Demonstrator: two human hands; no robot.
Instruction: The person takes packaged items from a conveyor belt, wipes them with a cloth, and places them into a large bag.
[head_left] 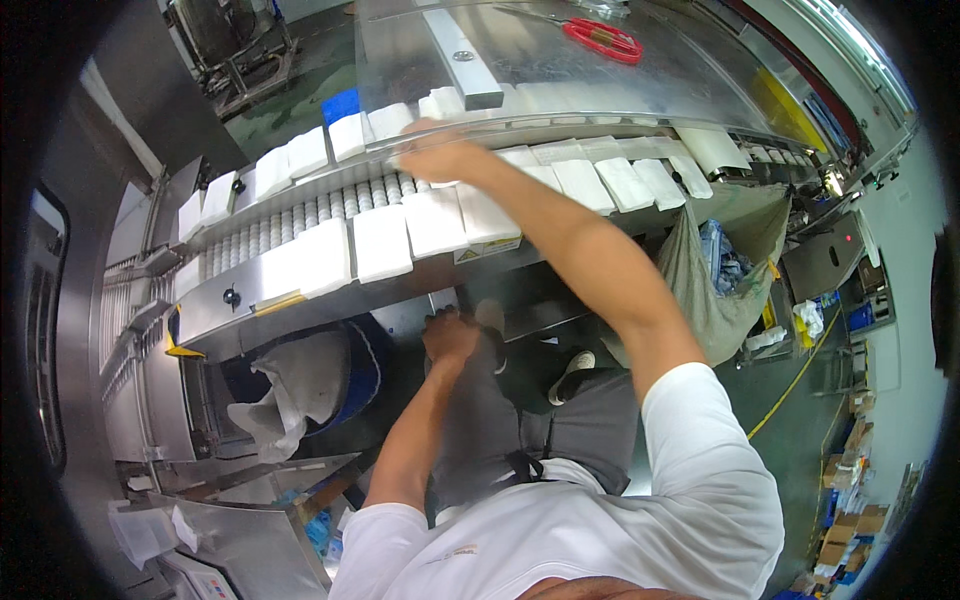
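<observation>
Your right hand (440, 157) shows no clear grip: it lies palm down, fingers stretched leftward, on the white packs (432, 222) at the far side of the conveyor (240, 305), and you cannot tell whether the fingers close on any of them. That arm reaches up and to the left from your shoulder, nearly straight, forearm bare below a white sleeve. The packs are flat white rectangles riding in two rows on the roller bed, each with its long axis across the belt, pointing away from you toward the clear guard (600, 80), while the rows themselves run left to right along the curved line. Your left hand (450, 335) hangs low in front of your body, below the conveyor's steel edge, knuckles up; its grip cannot be made out in the shadow. Red-handled scissors (600, 38) lie on top of the guard, well apart from both hands.
</observation>
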